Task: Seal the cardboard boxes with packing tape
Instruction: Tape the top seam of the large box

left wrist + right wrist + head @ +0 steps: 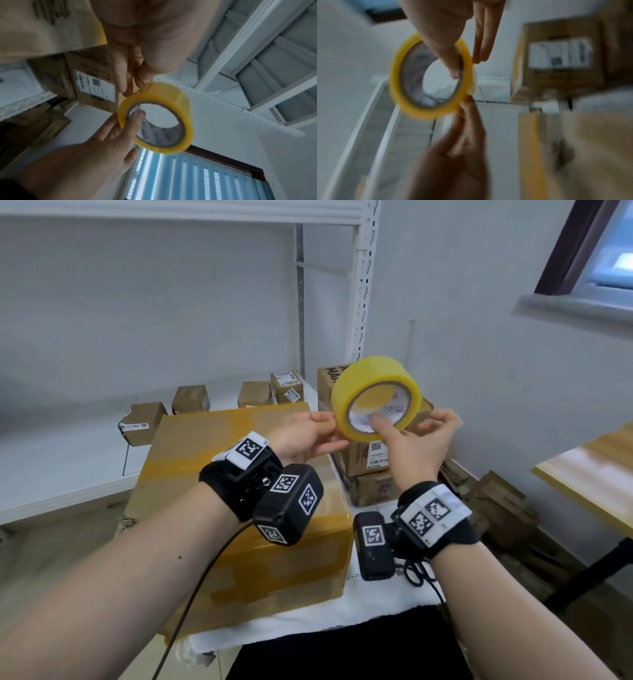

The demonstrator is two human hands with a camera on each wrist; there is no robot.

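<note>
Head view: we hold tape roll aloft, right hand thumb hooked in core, left hand pinching rim. Light, stiff, slick film; grip core.

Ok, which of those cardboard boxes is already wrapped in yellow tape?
The big box right under the wrists: broad yellow tape bands cross its top and front. The small boxes behind on the shelf are mostly plain brown cardboard, some with white labels.

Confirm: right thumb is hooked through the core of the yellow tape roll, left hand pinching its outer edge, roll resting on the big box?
Not resting. The head view shows the yellow tape roll held in the air above the big box. Right hand and left hand are as you said.
</note>
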